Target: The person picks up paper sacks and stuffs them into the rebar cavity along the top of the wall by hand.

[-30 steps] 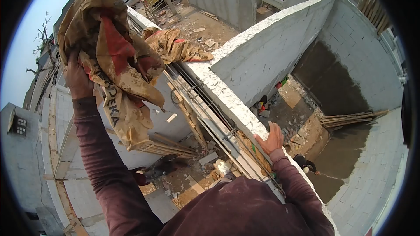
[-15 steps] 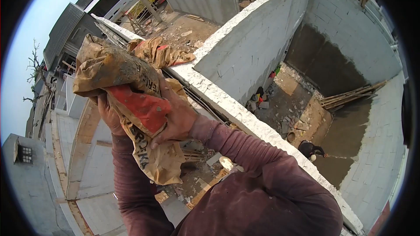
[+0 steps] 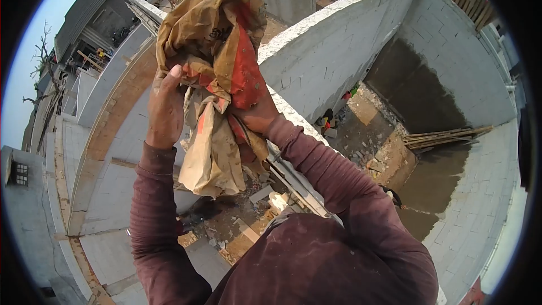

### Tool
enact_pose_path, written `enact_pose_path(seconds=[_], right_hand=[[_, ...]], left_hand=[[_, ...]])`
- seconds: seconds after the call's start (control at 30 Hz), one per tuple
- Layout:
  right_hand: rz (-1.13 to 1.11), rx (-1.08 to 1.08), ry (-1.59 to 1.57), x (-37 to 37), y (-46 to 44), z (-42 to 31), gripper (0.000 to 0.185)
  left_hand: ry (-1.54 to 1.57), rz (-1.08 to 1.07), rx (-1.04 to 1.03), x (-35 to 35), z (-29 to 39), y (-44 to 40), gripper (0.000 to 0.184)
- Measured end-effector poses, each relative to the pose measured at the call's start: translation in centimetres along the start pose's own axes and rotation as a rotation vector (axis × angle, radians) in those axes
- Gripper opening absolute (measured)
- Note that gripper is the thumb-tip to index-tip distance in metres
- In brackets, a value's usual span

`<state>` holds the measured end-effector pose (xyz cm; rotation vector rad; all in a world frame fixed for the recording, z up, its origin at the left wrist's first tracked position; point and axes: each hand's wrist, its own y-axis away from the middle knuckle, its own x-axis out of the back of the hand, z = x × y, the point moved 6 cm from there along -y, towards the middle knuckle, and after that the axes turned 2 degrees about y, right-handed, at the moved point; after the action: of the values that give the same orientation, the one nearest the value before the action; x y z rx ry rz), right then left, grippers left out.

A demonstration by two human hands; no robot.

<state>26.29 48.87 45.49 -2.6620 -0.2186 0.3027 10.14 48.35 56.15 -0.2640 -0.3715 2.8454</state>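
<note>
A crumpled brown paper cement bag (image 3: 212,17) with red patches and dark print is held up in front of me, above the wall top. My left hand (image 3: 165,110) grips its left side, the thumb lying over a fold. On the other side my right hand (image 3: 258,112) is closed on the bag's red part; most of its fingers are hidden behind the paper. The lower end of the bag hangs down loose between my forearms.
A rough-topped block wall (image 3: 339,17) runs from beside my right arm to the back. Far below right lie bamboo poles (image 3: 446,137), rubble and damp plaster (image 3: 418,79). A partly hidden person (image 3: 391,196) is down there. Wooden boards (image 3: 96,152) edge the wall at left.
Both hands have raised the bag and turned it, bunching it more. My left thumb now shows on its near side. The second crumpled bag on the wall is no longer visible.
</note>
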Motion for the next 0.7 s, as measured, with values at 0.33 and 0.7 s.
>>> enact_pose_path(seconds=[0.33,0.7], right_hand=[[-0.350,-0.204,0.320,9.4,-8.6,-3.6,0.045],[-0.376,-0.137,0.607,7.7,-15.1,-7.7,0.043]], left_hand=[[-0.251,0.171,0.268,4.5,-10.1,7.0,0.074],[-0.689,0.286,0.117,5.5,-29.3,3.2,0.057]])
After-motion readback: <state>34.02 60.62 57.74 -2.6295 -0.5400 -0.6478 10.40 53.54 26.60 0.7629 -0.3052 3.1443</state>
